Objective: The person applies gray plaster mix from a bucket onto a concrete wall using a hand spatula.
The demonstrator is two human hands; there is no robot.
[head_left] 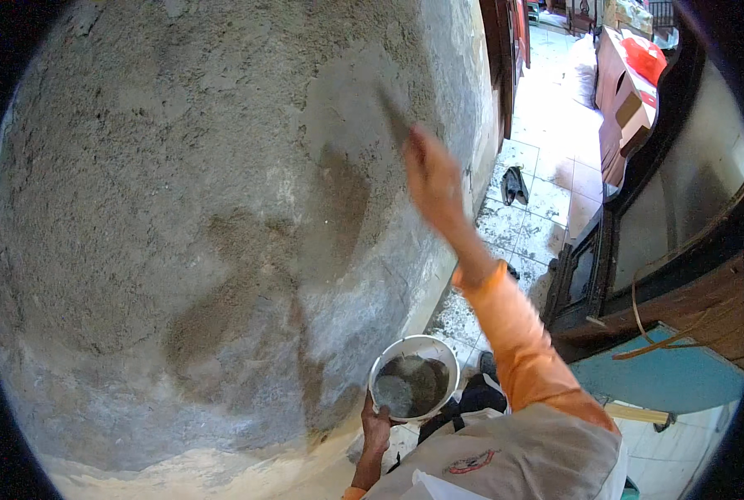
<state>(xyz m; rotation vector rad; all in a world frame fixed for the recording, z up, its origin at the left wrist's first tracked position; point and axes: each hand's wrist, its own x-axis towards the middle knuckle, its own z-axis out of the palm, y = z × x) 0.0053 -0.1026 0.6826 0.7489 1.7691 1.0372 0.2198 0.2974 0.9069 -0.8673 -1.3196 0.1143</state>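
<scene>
My left hand (376, 431) grips the side of a white bucket (454, 375), held low in front of me. Inside it lies wet grey-brown mortar (424, 383). Raised at the wall, my right hand (434, 177) is closed around a trowel (394, 115), whose dark blade is smeared by motion. The blade is at or close to a smoother, pale grey patch on the rough plastered wall (155, 125); whether it touches I cannot tell. The handle is mostly hidden in my fist. Below the patch the plaster is darker, partly in my arms' shadow.
Dark shoes (514, 185) lie on the splattered white tile floor (529, 231). At the right stand a dark wood-framed piece of furniture (609, 242) and a light blue panel (664, 375). Further back are a brown cabinet (612, 92), a red bag (644, 60) and a white sack (583, 71).
</scene>
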